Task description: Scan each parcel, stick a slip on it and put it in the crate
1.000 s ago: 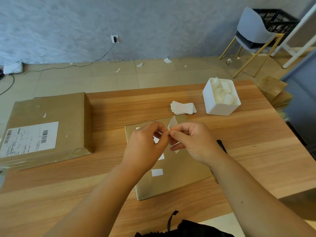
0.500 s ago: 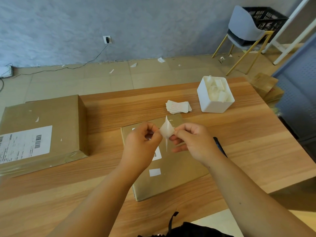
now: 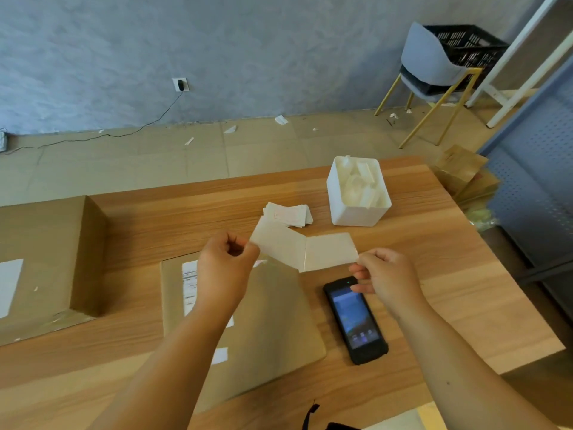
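A flat brown parcel (image 3: pixel 273 318) lies on the wooden table (image 3: pixel 434 274) in front of me, its white label partly hidden by my left forearm. Above it I hold a white slip (image 3: pixel 304 251) peeled apart into two leaves still joined at a crease. My left hand (image 3: pixel 226 268) pinches the left leaf and my right hand (image 3: pixel 384 274) pinches the right leaf. A black handheld scanner (image 3: pixel 355 319) lies screen up on the table just right of the parcel. A black crate (image 3: pixel 465 48) stands far back right behind a chair.
A large cardboard box (image 3: pixel 46 262) sits at the left of the table. A stack of slips (image 3: pixel 288 215) and a white bin (image 3: pixel 356 193) of crumpled backing paper lie behind my hands. A grey chair (image 3: pixel 431 72) and brown parcels (image 3: pixel 462 172) stand on the floor to the right.
My hands have drawn apart, opening the slip from a small folded piece into two spread leaves. The scanner, hidden under my right hand before, now shows. The camera has tilted.
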Tool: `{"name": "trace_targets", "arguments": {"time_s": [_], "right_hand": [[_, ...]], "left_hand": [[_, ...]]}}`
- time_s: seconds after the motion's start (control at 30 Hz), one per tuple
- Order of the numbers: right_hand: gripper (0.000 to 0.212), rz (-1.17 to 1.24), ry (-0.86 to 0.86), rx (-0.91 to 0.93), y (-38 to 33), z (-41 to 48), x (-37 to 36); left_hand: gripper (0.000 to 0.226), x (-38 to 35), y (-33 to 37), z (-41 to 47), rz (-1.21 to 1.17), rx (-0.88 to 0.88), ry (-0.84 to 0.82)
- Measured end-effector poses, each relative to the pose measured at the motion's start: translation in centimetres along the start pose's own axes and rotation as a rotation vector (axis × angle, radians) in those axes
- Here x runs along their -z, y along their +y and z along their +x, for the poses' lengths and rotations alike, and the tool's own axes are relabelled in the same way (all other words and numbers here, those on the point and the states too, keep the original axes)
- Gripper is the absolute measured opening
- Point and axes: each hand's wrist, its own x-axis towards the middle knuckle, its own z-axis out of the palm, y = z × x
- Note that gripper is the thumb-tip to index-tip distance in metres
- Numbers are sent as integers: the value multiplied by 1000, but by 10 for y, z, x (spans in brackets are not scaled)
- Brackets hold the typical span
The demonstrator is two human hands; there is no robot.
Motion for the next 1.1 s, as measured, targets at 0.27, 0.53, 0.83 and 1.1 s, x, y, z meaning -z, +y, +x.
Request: {"name": "trace_targets", "arguments": {"time_s": [0.27,0.53,0.83,1.1], "right_hand": [[17,-247,193,80,10,75,93],[19,-453,148,151,-3,129,129],[22,-458,102,177,-6,154,146],[20,-464,-15,238,-10,151,143]], "left_hand": [[18,-91,20,26,141,-83,28],[12,-195,63,69,177,-223,-148],[21,-274,63,118,545,-209,-283],[15,-251,57,92,503,-202,-244]]}}
